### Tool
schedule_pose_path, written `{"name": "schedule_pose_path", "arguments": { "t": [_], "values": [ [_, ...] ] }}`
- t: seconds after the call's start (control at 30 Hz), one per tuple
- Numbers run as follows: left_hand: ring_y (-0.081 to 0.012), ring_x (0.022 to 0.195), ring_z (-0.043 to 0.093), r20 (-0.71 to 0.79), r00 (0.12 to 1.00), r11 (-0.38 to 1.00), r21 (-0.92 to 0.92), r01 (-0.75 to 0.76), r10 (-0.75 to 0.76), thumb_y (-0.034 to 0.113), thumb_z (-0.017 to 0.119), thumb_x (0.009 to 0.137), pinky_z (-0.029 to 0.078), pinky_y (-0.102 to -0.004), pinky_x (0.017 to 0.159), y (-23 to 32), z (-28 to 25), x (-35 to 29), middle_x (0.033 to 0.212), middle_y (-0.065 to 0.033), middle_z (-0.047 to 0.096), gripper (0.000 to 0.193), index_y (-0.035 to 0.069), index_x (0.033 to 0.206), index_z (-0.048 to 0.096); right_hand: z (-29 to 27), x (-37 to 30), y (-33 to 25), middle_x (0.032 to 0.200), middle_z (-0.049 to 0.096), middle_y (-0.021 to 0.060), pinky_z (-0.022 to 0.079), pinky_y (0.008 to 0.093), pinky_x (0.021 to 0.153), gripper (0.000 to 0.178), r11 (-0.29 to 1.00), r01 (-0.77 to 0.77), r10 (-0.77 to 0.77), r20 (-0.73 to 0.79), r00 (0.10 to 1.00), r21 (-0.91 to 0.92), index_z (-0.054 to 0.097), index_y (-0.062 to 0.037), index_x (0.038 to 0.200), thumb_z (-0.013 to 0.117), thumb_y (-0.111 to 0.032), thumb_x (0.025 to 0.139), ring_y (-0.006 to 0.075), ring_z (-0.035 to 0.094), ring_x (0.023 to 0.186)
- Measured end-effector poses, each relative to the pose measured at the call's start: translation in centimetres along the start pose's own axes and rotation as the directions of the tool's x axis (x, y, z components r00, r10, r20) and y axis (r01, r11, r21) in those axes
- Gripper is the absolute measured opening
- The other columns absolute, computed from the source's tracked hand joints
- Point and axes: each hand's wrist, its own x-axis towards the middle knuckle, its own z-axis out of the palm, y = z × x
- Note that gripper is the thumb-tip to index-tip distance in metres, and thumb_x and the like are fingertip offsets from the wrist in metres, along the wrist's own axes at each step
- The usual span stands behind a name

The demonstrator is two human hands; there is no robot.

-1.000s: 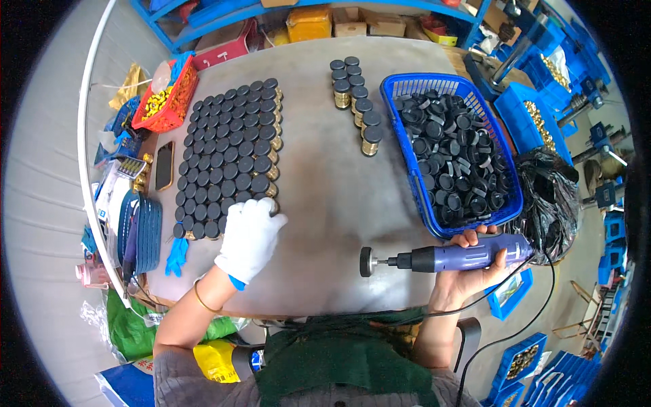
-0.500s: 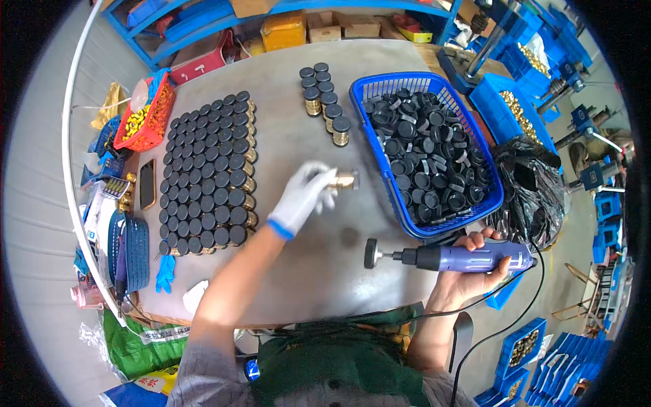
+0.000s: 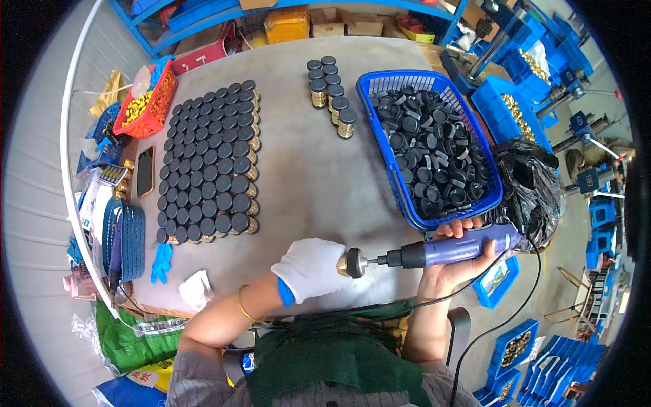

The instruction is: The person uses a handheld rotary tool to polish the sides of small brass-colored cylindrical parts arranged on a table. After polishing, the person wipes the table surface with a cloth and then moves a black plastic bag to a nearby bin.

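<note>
My left hand (image 3: 310, 270), in a white glove with a blue cuff, is closed around a small brass cylinder (image 3: 342, 267); most of it is hidden by the glove. The cylinder's end meets the round black head (image 3: 354, 263) of a purple electric screwdriver (image 3: 461, 248). My bare right hand (image 3: 447, 277) grips the screwdriver's body, held level with its head pointing left. A block of black-capped brass cylinders (image 3: 205, 165) stands upright in rows on the left of the table. Farther back, a smaller group of the same cylinders (image 3: 337, 103) stands near the blue basket (image 3: 400, 197).
Loose black caps (image 3: 434, 149) fill the basket. A black plastic bag (image 3: 532, 186) lies beside it. To the left are a phone (image 3: 146, 171), a red basket (image 3: 163, 102), a blue glove (image 3: 161, 263) and a dark blue basket (image 3: 129, 237). The screwdriver's cable (image 3: 536, 292) hangs at the right.
My left hand has come back toward me with the brass cylinder and brought it against the screwdriver's head. My right hand has shifted slightly left with the screwdriver.
</note>
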Motion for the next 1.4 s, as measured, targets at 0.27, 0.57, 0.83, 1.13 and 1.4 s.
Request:
{"name": "schedule_pose_path", "arguments": {
  "t": [0.27,0.57,0.83,1.13,1.4],
  "values": [
    [-0.0351,0.073,0.06,-0.106,0.993,0.996,-0.084,0.034,-0.043,0.041,0.061,0.074,0.047,-0.0438,0.065,-0.8,0.9,0.0,0.075,-0.0143,0.062,0.031,0.01,0.073,0.062,-0.2,-1.0,0.6,0.09,0.053,0.0084,0.045,0.0285,0.06,0.042,0.999,0.019,-0.022,-0.066,0.998,-0.051,0.048,-0.0049,0.101,0.06,-0.039,0.079,0.0177,0.05,0.071],
    [-0.0125,0.064,0.059,-0.216,0.976,0.775,-0.622,-0.114,-0.029,0.031,0.065,0.08,0.043,-0.025,0.051,-3.2,-3.0,-1.1,0.076,-0.0013,0.062,0.03,0.006,0.097,0.063,0.1,0.2,-2.9,0.099,0.052,0.0087,0.049,0.0273,0.065,0.044,0.99,0.075,-0.073,-0.021,0.997,0.122,0.046,-0.0033,0.106,0.065,-0.031,0.078,0.0181,0.054,0.077],
    [-0.0335,0.071,0.062,0.088,0.992,0.995,0.02,-0.095,0.093,0.036,0.064,0.074,0.048,-0.0432,0.065,-0.7,-1.2,0.2,0.077,-0.014,0.064,0.034,0.004,0.083,0.062,0.4,0.3,-0.5,0.085,0.051,0.0077,0.046,0.028,0.064,0.042,0.997,-0.03,0.027,0.035,0.999,0.072,0.047,-0.0055,0.096,0.063,-0.039,0.076,0.0172,0.05,0.072],
    [-0.0362,0.072,0.061,-0.117,0.992,0.996,0.075,-0.042,0.051,0.043,0.061,0.075,0.048,-0.045,0.065,-0.1,-1.4,1.8,0.075,-0.0166,0.062,0.037,0.006,0.077,0.061,0.2,0.7,0.4,0.086,0.052,0.0067,0.046,0.0277,0.065,0.043,0.995,0.085,-0.09,-0.094,0.991,-0.059,0.049,-0.0052,0.095,0.063,-0.04,0.075,0.0171,0.051,0.073],
    [-0.0299,0.078,0.063,-0.234,0.971,0.996,-0.061,-0.063,0.047,0.038,0.071,0.07,0.049,-0.0382,0.07,-4.7,-9.8,5.8,0.083,-0.0145,0.063,0.037,0.005,0.084,0.06,0.9,2.6,-0.7,0.104,0.056,0.0135,0.047,0.0275,0.067,0.048,0.985,0.159,-0.16,0.002,0.987,0.07,0.049,-0.0022,0.111,0.062,-0.036,0.081,0.0197,0.052,0.08]
  ]
}}
